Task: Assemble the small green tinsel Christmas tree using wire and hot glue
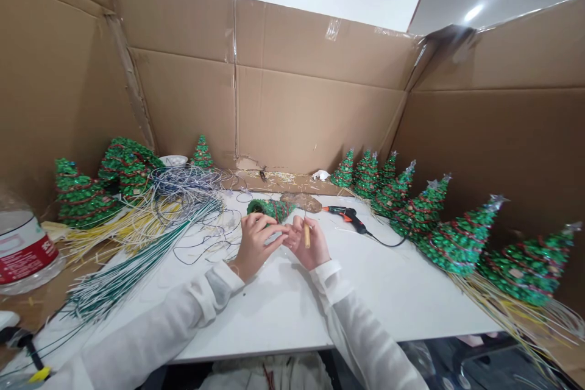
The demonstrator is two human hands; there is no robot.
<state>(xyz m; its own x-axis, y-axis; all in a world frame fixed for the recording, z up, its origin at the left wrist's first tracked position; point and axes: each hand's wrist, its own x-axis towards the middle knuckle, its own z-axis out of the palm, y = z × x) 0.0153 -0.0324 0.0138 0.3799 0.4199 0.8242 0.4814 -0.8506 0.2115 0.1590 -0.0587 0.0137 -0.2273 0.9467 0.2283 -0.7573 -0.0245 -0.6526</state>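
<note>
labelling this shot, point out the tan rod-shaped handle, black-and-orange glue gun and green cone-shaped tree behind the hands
Tan rod-shaped handle (307, 236): head view, middle of shaft
Black-and-orange glue gun (339, 211): head view, black body
Green cone-shaped tree (280, 209): head view, bumpy side

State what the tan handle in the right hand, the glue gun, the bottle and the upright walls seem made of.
Handle: probably smooth wood, from its tan colour, though plastic is possible.
Glue gun: likely plastic; its black and orange casing looks moulded.
Bottle: apparently clear, shiny plastic, see-through below its label.
Walls: matte brown cardboard, showing creases and shiny tape.
</note>
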